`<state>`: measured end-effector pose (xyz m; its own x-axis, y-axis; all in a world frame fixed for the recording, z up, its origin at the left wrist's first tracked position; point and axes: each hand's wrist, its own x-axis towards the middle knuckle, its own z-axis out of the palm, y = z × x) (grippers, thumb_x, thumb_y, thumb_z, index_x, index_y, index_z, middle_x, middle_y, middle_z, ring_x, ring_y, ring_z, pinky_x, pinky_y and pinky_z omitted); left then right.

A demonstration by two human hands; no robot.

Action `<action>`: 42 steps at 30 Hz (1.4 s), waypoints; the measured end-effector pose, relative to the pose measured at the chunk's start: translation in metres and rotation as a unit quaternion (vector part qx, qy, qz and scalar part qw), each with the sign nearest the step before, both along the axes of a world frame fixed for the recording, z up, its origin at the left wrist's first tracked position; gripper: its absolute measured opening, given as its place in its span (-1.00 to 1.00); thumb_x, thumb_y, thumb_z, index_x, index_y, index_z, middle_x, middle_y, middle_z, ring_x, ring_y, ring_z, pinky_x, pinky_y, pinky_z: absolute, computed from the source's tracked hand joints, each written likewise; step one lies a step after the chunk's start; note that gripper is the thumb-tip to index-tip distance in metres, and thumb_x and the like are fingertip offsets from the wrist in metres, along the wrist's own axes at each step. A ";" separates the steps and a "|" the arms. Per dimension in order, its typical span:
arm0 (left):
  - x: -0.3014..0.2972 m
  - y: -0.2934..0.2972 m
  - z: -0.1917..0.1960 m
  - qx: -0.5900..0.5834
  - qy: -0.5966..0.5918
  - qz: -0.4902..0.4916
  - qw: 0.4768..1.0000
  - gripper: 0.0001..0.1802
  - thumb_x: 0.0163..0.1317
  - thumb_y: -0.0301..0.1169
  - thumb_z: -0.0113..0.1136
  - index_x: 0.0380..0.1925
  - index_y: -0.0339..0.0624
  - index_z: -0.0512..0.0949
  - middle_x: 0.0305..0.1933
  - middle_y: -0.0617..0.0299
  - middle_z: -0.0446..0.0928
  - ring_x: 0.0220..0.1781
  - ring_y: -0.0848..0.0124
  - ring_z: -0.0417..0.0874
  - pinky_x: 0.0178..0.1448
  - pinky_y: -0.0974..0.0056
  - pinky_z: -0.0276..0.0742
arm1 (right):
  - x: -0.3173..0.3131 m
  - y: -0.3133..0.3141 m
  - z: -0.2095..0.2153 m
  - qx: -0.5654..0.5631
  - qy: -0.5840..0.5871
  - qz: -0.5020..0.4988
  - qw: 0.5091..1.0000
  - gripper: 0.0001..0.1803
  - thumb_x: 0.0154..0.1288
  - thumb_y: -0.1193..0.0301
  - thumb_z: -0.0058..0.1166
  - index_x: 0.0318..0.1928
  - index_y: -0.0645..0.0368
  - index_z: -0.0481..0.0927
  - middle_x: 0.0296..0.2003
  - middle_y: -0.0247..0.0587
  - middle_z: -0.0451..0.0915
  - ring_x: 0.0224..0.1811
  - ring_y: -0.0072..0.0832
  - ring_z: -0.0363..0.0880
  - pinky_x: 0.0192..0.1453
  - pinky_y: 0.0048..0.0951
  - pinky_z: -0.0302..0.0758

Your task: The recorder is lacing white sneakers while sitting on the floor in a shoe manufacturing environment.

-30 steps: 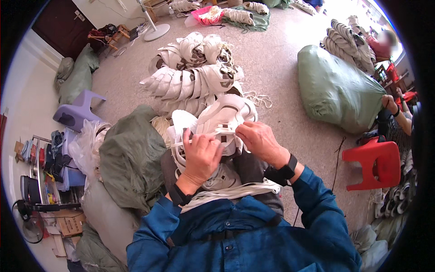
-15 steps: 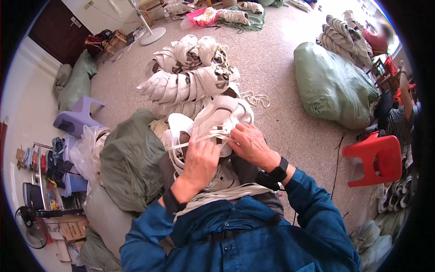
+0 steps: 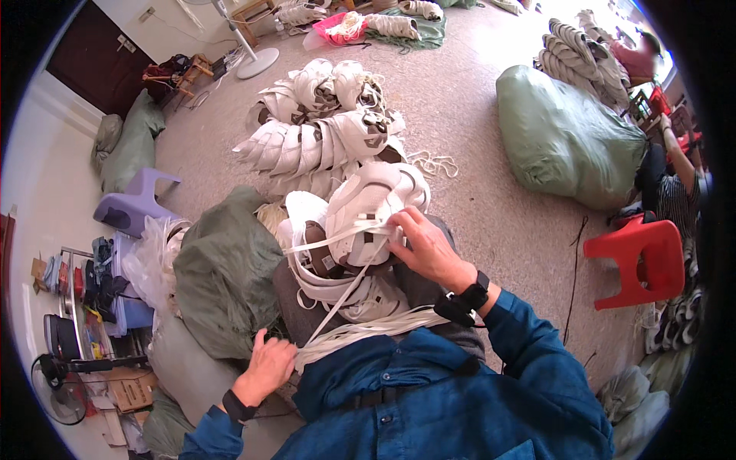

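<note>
We note the right hand [image 3: 429,247] pressed on a white shoe [image 3: 368,211] in the lap, fingers at its flat white lace [image 3: 349,287]. The left hand [image 3: 268,366] grips a lace bundle low beside a green sack [image 3: 222,276].

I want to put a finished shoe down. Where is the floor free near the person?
Bare floor lies right of the lap, between the shoe pile, the green sack and the red stool. The left side is crowded: a green bag, plastic bags and a purple stool.
</note>
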<state>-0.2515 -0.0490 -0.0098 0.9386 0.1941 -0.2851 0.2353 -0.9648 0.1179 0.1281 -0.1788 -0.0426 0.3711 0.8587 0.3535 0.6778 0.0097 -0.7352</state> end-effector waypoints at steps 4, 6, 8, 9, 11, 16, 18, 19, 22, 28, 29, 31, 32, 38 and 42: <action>0.102 -0.002 0.026 -0.057 -0.229 0.045 0.971 -0.64 0.08 -0.19 0.44 -0.26 -0.19 0.57 -0.24 0.09 0.55 -0.09 0.09 0.57 0.28 -0.08 0.32 | -0.015 -0.013 -0.005 0.013 0.022 -0.027 0.999 -0.64 0.20 0.52 0.26 0.01 0.23 0.50 -0.04 -0.07 0.49 -0.24 -0.23 0.58 -0.15 -0.29 0.57; 0.155 -0.003 0.030 -0.003 -0.340 0.034 0.940 -0.66 0.09 -0.34 0.40 -0.16 -0.20 0.55 -0.16 0.08 0.53 -0.03 0.07 0.54 0.24 0.01 0.34 | -0.025 -0.016 -0.005 -0.003 0.069 -0.051 0.996 -0.62 0.23 0.50 0.22 0.04 0.23 0.46 -0.01 0.01 0.47 -0.11 -0.02 0.57 -0.06 -0.16 0.55; 0.199 0.002 0.019 0.051 -0.397 0.036 0.916 -0.68 0.09 -0.40 0.36 -0.15 -0.19 0.55 -0.11 0.11 0.52 0.02 0.10 0.51 0.22 -0.01 0.35 | -0.028 -0.016 -0.009 0.002 0.061 -0.052 0.997 -0.62 0.22 0.52 0.22 0.04 0.23 0.46 0.01 0.01 0.47 -0.15 -0.05 0.58 -0.08 -0.19 0.56; 0.214 0.006 0.013 0.052 -0.398 0.039 0.915 -0.68 0.09 -0.40 0.36 -0.15 -0.19 0.55 -0.11 0.11 0.52 0.02 0.10 0.51 0.22 -0.01 0.35 | -0.028 -0.016 -0.011 0.008 0.056 -0.056 0.997 -0.61 0.21 0.53 0.22 0.05 0.24 0.47 0.03 0.01 0.47 -0.19 -0.08 0.59 -0.11 -0.21 0.57; 0.234 0.014 0.005 0.077 -0.342 0.035 0.936 -0.69 0.07 -0.44 0.33 -0.15 -0.18 0.56 -0.10 0.13 0.51 0.04 0.15 0.51 0.23 -0.02 0.35 | -0.029 -0.018 -0.010 0.015 0.073 -0.051 0.996 -0.64 0.22 0.55 0.20 0.03 0.24 0.48 0.03 0.01 0.47 -0.22 -0.11 0.60 -0.12 -0.24 0.57; 0.236 0.020 0.000 0.102 -0.376 -0.013 0.921 -0.72 0.06 -0.51 0.26 -0.16 -0.19 0.58 -0.20 0.16 0.50 -0.07 0.17 0.54 0.24 -0.02 0.37 | -0.020 -0.022 -0.010 0.016 0.118 -0.042 0.992 -0.67 0.24 0.62 0.16 0.03 0.25 0.52 -0.01 -0.08 0.50 -0.26 -0.37 0.57 -0.13 -0.40 0.56; 0.227 0.020 -0.001 0.093 -0.398 -0.031 0.912 -0.72 0.07 -0.53 0.24 -0.16 -0.19 0.58 -0.24 0.17 0.50 -0.12 0.17 0.55 0.23 -0.01 0.38 | -0.013 -0.018 -0.010 0.036 0.044 -0.067 0.996 -0.72 0.27 0.64 0.10 0.00 0.25 0.54 -0.08 -0.09 0.54 -0.25 -0.37 0.58 -0.15 -0.41 0.56; 0.223 0.020 -0.002 0.078 -0.402 -0.032 0.912 -0.73 0.09 -0.55 0.21 -0.15 -0.20 0.58 -0.26 0.16 0.50 -0.16 0.16 0.55 0.16 0.03 0.43 | -0.013 -0.016 -0.008 0.036 0.046 -0.067 0.996 -0.72 0.27 0.64 0.10 0.00 0.25 0.54 -0.08 -0.09 0.54 -0.25 -0.37 0.58 -0.15 -0.41 0.56; 0.204 0.013 0.002 0.060 -0.375 -0.003 0.925 -0.75 0.12 -0.58 0.18 -0.15 -0.22 0.57 -0.26 0.15 0.51 -0.22 0.15 0.57 0.02 0.10 0.49 | -0.013 0.000 0.005 0.067 0.031 -0.062 0.995 -0.72 0.24 0.64 0.10 -0.03 0.26 0.55 -0.12 -0.09 0.56 -0.21 -0.26 0.59 -0.11 -0.33 0.56; 0.185 -0.006 0.036 0.044 -0.380 0.004 0.924 -0.73 0.14 -0.61 0.18 -0.12 -0.24 0.57 -0.25 0.11 0.53 -0.34 0.12 0.61 -0.26 0.13 0.54 | -0.040 0.039 0.020 0.140 -0.117 0.049 0.982 -0.72 0.11 0.60 0.11 -0.11 0.21 0.55 -0.13 -0.02 0.58 -0.05 -0.01 0.55 0.10 -0.13 0.46; 0.184 -0.007 0.039 0.047 -0.381 0.008 0.923 -0.73 0.14 -0.61 0.18 -0.12 -0.24 0.57 -0.25 0.11 0.53 -0.34 0.12 0.61 -0.26 0.13 0.54 | -0.037 0.041 0.018 0.142 -0.118 0.053 0.981 -0.72 0.11 0.60 0.11 -0.11 0.21 0.55 -0.13 -0.02 0.58 -0.05 -0.01 0.55 0.10 -0.13 0.46; 0.182 -0.007 0.043 -0.010 -0.352 0.062 0.934 -0.73 0.18 -0.61 0.17 -0.09 -0.24 0.57 -0.25 0.08 0.52 -0.32 0.06 0.63 -0.29 0.12 0.56 | -0.025 0.044 0.009 0.131 -0.038 -0.031 0.990 -0.76 0.11 0.62 0.08 -0.17 0.22 0.57 -0.22 -0.07 0.60 -0.10 0.00 0.55 0.06 -0.10 0.47; 0.179 -0.003 0.042 -0.019 -0.352 0.078 0.933 -0.74 0.20 -0.55 0.14 -0.08 -0.21 0.57 -0.28 0.09 0.49 -0.41 0.10 0.64 -0.36 0.10 0.56 | -0.021 0.045 0.003 0.139 0.039 -0.106 0.984 -0.81 0.14 0.62 0.08 -0.20 0.22 0.59 -0.30 -0.08 0.61 -0.16 -0.07 0.59 -0.04 -0.16 0.50; 0.175 0.006 0.015 -0.088 -0.363 0.149 0.916 -0.81 0.29 -0.56 0.13 -0.11 -0.18 0.55 -0.28 0.04 0.48 -0.32 -0.03 0.62 -0.31 0.03 0.53 | 0.020 0.008 -0.017 0.129 0.489 -0.154 0.848 -0.75 0.59 0.35 -0.18 -0.16 0.17 0.57 -0.21 -0.20 0.68 -0.27 -0.55 0.59 -0.18 -0.46 0.53; 0.184 0.009 0.004 -0.157 -0.361 0.185 0.901 -0.83 0.29 -0.56 0.13 -0.12 -0.21 0.56 -0.26 -0.02 0.51 -0.25 -0.10 0.60 -0.23 -0.02 0.51 | 0.041 -0.014 -0.025 0.193 0.561 -0.177 0.785 -0.73 0.61 0.28 -0.17 -0.14 0.17 0.52 -0.22 -0.16 0.69 -0.40 -0.55 0.59 -0.36 -0.49 0.55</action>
<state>-0.0679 -0.0400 -0.0056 0.7895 0.5473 0.2776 0.2861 -0.7285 0.6224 0.1694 -0.1928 -0.0674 0.8264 0.5404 -0.1584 -0.3846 0.3362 -0.8597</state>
